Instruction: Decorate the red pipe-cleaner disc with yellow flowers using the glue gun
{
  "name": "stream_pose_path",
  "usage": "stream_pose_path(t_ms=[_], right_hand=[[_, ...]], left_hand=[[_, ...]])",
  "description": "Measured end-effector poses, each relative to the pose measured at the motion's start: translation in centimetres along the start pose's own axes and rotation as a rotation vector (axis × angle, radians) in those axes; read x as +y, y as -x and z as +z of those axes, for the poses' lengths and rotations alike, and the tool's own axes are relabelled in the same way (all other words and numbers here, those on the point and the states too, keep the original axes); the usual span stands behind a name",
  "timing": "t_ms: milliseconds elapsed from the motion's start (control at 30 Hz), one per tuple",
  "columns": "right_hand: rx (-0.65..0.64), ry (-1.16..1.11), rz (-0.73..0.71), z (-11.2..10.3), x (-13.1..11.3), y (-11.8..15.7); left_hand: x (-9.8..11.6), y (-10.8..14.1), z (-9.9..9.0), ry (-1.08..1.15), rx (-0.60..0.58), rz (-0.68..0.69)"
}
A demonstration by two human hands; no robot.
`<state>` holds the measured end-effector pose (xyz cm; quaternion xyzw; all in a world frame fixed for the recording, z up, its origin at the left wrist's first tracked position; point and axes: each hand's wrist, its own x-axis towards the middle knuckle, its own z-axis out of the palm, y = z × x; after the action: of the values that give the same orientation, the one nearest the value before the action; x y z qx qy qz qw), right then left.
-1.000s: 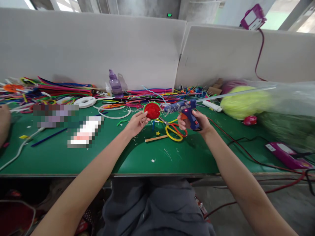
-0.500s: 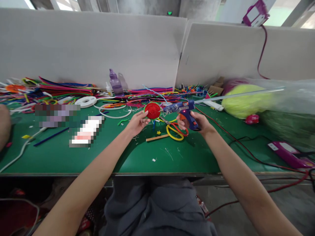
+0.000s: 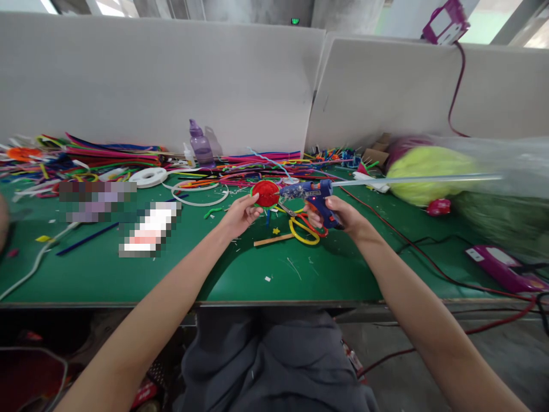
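A round red disc with a green rim (image 3: 265,194) is pinched at its left edge by my left hand (image 3: 242,214). My right hand (image 3: 341,216) is wrapped round the handle of a blue glue gun (image 3: 319,200). The gun's nozzle points left and is at the disc's right side; whether it touches cannot be told. A long clear glue stick (image 3: 412,179) sticks out of the gun's back. Below the gun lie scissors with yellow and red handles (image 3: 305,232), a wooden stick (image 3: 273,240) and a small yellow star (image 3: 276,231).
Colourful pipe cleaners (image 3: 115,154) are heaped along the back. A purple bottle (image 3: 201,146) and a white spool (image 3: 148,178) stand nearby. Bagged yellow material (image 3: 429,171) and a purple device (image 3: 501,269) are at the right, with cables. Part of another person's arm (image 3: 3,223) shows far left.
The glue gun has tilted and shifted slightly left, its nozzle further over the red disc. The glue stick's back end has dropped. The other person's arm has moved left.
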<state>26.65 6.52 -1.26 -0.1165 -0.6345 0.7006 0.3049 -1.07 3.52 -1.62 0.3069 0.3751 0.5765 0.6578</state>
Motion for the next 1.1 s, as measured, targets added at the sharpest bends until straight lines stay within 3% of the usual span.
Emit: stream_pose_path(t_ms=[1100], right_hand=[[0.0,-0.004,0.047,0.46,-0.08,-0.09]], left_hand=[[-0.11,0.09,0.0,0.01,-0.037,0.007]])
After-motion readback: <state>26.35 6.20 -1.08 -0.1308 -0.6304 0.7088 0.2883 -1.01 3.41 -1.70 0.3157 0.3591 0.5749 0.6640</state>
